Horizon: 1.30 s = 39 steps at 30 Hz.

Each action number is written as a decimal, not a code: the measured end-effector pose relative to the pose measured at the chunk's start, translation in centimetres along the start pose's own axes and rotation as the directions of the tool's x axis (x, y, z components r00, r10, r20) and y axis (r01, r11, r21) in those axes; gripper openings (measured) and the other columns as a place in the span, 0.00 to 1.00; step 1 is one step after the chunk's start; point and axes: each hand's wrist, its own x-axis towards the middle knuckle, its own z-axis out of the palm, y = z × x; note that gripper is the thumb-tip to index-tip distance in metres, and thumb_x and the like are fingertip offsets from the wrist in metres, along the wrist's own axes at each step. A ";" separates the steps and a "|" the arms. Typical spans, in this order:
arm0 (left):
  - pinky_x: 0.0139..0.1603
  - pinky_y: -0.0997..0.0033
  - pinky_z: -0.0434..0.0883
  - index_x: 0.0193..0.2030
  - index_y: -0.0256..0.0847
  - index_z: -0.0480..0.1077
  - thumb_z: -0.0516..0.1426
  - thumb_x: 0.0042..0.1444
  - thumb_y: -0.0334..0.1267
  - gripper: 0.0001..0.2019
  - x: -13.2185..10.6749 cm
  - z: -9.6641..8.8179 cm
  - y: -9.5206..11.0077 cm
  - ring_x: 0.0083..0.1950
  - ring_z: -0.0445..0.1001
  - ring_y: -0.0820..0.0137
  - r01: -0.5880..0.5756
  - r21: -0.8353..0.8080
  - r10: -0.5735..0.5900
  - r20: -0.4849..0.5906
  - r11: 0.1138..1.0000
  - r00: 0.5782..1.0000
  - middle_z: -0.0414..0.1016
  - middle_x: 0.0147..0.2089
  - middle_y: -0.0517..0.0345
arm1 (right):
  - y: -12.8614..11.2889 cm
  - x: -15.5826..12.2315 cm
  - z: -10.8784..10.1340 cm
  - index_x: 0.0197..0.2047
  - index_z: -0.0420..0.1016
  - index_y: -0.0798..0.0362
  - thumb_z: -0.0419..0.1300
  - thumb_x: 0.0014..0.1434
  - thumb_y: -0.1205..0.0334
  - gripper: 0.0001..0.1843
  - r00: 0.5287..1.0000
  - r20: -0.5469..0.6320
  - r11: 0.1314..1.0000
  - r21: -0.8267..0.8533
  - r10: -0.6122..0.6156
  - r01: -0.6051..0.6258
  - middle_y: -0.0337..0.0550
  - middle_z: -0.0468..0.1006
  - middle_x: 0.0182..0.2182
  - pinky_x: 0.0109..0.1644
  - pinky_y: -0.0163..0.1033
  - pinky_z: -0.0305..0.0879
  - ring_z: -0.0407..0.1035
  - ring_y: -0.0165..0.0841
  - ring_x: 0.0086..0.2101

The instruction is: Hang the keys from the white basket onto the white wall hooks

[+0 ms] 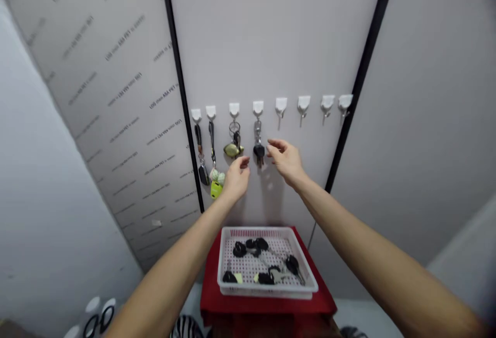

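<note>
- Centre of the frame: a bunch with a black-headed key hangs by a metal ring from a white plastic wall hook, fourth from the left in a row across the pale grey wall.
- The left hand is raised just to the left of the key. Its fingers are loosely curled and its thumb and forefinger stand narrowly apart, gripping nothing. The fingertips are close beside the key but apart from it.
- The right hand is raised just to the right of the same key. Its fingers are spread and gently bent, the palm turned towards the key, and it too holds nothing.
- Left of centre: a brass-coloured oval fob hangs from the third hook.
- Further left, a dark strap with pale round charms and a yellow-green tag hangs from the second hook, and a strap with a black fob from the first.
- Right of centre: four more white hooks continue the row towards a black vertical strip.
- Bottom centre: a white perforated plastic tray sits on a red-topped stand, directly below the hands and between the forearms.
- Inside the tray lie several loose black-headed keys, scattered across its floor.
- Upper left: a grey panel printed with rows of small lettering slants away behind a second black strip.
</note>
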 end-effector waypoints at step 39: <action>0.27 0.79 0.59 0.25 0.35 0.61 0.49 0.40 0.29 0.03 -12.3 2.6 -10.1 0.26 0.63 0.77 0.581 -0.096 -0.488 0.443 0.808 0.752 0.65 0.22 0.62 | 11.0 -12.1 -2.8 0.21 0.61 0.57 0.49 0.42 0.60 0.08 0.765 0.484 0.905 -0.188 0.424 -0.383 0.35 0.64 0.16 0.24 0.29 0.53 0.57 0.22 0.18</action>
